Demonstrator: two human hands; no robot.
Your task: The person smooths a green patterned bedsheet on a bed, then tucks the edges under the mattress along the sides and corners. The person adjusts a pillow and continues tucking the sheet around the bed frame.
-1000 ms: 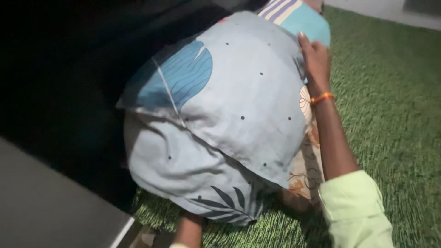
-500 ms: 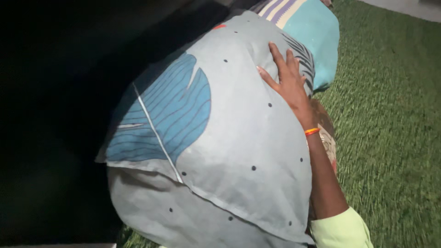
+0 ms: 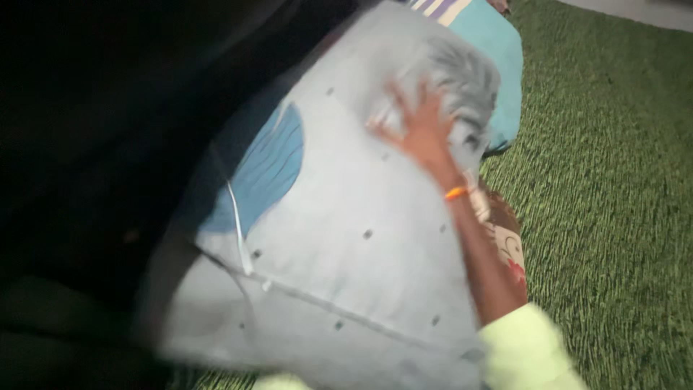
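A large pale grey pillow (image 3: 339, 245) with small dark dots and a big blue leaf print fills the middle of the view, tilted up against a dark surface on the left. My right hand (image 3: 415, 130) lies flat on its upper face with the fingers spread; an orange band circles the wrist and a light green sleeve covers the forearm. The picture is blurred by motion. My left hand is hidden behind or under the pillow. Behind the pillow lies a teal cushion (image 3: 498, 65) with a striped end.
Green grass-like carpet (image 3: 613, 202) covers the floor to the right. A cloth with orange and red flower print (image 3: 509, 253) peeks out beneath the pillow's right edge. The left side (image 3: 86, 144) is dark, with no detail visible.
My right hand slid from the pillow's right edge onto its upper face and a little leftward. The pillow shifted and tilted further against the dark side.
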